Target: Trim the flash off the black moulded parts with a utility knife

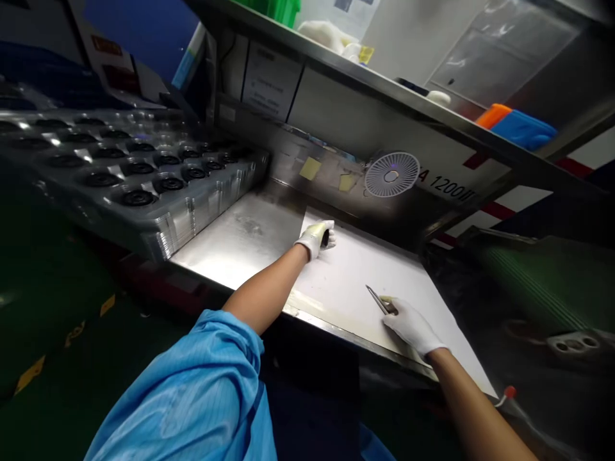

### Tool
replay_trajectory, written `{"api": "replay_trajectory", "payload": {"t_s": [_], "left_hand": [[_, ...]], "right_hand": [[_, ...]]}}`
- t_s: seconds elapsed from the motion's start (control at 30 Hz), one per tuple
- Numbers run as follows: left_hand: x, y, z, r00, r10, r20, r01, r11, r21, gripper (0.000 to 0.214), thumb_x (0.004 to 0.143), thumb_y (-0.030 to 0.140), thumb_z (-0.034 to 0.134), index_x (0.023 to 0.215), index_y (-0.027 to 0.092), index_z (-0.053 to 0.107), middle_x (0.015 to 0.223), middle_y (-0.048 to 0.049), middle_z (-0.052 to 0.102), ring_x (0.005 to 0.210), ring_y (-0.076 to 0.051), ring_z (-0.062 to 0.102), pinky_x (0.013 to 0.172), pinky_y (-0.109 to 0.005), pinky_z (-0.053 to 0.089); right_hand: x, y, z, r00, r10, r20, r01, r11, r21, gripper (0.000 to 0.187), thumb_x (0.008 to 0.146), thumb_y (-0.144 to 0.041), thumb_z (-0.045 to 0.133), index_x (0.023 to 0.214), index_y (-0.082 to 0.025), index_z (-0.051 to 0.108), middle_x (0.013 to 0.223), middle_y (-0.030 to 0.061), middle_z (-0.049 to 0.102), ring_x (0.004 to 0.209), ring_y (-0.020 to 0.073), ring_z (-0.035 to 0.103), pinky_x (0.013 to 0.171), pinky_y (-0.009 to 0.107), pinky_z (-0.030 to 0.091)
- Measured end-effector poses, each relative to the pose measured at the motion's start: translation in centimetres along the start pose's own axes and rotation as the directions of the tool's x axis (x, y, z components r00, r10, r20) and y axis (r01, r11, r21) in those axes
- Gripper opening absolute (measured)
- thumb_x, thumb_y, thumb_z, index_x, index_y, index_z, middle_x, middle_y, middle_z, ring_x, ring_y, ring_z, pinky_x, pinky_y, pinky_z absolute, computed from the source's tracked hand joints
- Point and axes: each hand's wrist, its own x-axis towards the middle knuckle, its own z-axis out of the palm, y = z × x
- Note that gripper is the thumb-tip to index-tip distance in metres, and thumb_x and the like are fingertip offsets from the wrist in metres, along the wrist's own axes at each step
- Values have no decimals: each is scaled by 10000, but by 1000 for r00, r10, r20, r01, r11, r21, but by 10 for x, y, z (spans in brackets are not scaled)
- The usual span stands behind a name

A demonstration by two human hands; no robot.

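A: What does the head camera show at the hands?

B: The left grip (314, 240), in a white fabric glove with yellowed fingertips, is narrowly closed on a small dark piece (326, 238). It's too small to identify, and it sits just above a white sheet (355, 275).

A: And the other one?

B: The right grip (408, 326), also gloved, is closed narrowly around one pair of slim steel tweezers (379, 299), tips pointing away from the person, over the same sheet.

A: What's the surface?

B: A brushed steel worktop (230, 246), scuffed and shiny, with the sheet lying on it. One blue sleeve (192, 384) of smooth, creased fabric fills the lower left.

A: Anything beside the sheet?

B: To the left, a stack of clear moulded plastic trays (177, 224) rests at the worktop's edge. The top tray holds round black parts (137, 197) in rows, roughly twenty, though I can't count them exactly.

A: Farther back?

B: One small white round fan (391, 174) and two yellow notes (310, 168) on the steel backing. Above is a steel shelf (384, 89) carrying one blue pad (523, 129).
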Motion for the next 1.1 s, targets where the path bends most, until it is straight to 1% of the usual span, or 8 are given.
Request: {"api": "replay_trajectory", "payload": {"t_s": [0.1,0.27,0.43,0.63,0.83,0.93,1.0,1.1], "left_hand": [[4,0,-1,1000,-7,-7,7,1000,0,243,843,314,511,988,123,548,858,-34,578,660,-105,552,556,-254,488],[6,1,0,1000,-6,-4,6,1000,17,245,844,321,510,982,123,552,854,-34,581,661,-106,555,563,-259,489],[6,1,-1,1000,1,4,-1,999,35,243,844,327,509,964,121,557,832,-28,583,646,-103,553,559,-258,487],[6,-3,-2,1000,7,28,-8,999,45,233,844,331,508,922,118,560,766,-10,572,586,-85,530,517,-234,467],[3,-3,0,998,6,63,-9,999,48,207,838,311,520,909,120,555,733,4,549,554,-76,502,493,-222,447],[-1,0,1,997,-2,74,0,999,32,202,833,303,526,918,122,553,756,-3,550,581,-84,511,513,-233,456],[-6,2,2,998,-2,63,1,1000,16,195,830,296,530,915,122,554,763,-5,552,605,-93,523,539,-249,469],[-14,5,5,999,2,42,-1,1000,-21,177,813,284,549,892,126,556,735,1,551,618,-105,537,572,-278,485]], "right_hand": [[0,0,2,1000,10,-2,-10,1000,-5,517,624,-151,452,1131,-175,555,1107,56,605,1025,216,544,870,261,389],[0,-1,1,1000,3,5,-3,1000,1,487,624,-159,453,1094,-180,580,1038,43,632,968,208,572,837,241,403],[2,1,1,1000,3,-12,-3,1000,-1,509,613,-148,448,1104,-182,575,1079,46,618,1005,211,552,870,244,383],[2,3,2,1000,23,-9,-23,1000,1,503,626,-150,467,1118,-180,566,1126,68,596,1041,236,530,890,276,374],[-1,-1,2,998,63,-10,-62,997,33,516,624,-146,467,1128,-197,567,1137,56,592,1061,239,518,892,279,365],[2,0,1,993,115,-12,-114,992,59,532,599,-138,490,1118,-217,574,1045,58,630,981,257,555,842,304,382],[6,1,-1,990,141,-12,-139,986,96,505,584,-129,505,1077,-205,587,996,73,639,949,272,560,829,330,385],[13,-2,-5,994,109,21,-111,967,231,384,653,-182,508,1028,-192,593,948,69,632,896,240,567,787,318,414]]}}
